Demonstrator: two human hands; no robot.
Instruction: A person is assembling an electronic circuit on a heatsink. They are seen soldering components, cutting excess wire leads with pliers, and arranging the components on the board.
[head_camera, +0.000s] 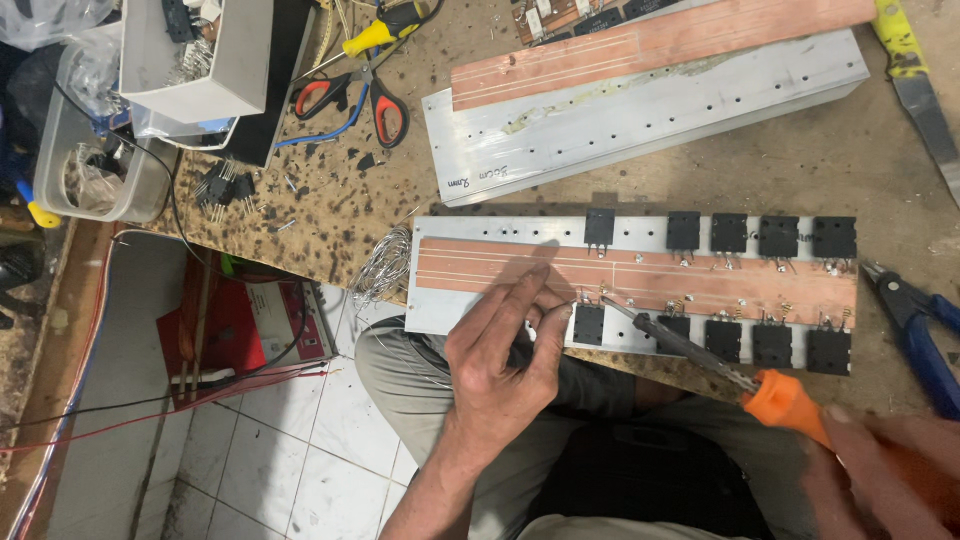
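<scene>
Right hand: fingers wrapped around orange-handled soldering iron. Left hand: fingers loosely spread, pressed onto copper-clad board.

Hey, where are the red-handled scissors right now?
In the head view, the red-handled scissors lie at the top of the workbench, left of centre, beside the yellow-handled screwdriver and left of the upper aluminium plate.

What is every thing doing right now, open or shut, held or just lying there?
left hand: resting on the near metal bar, fingers bent
right hand: gripping the orange-handled iron, tip at the copper strip
red scissors: open, lying free
blue pliers: lying free
far metal bar: lying free, no black parts fitted
</scene>
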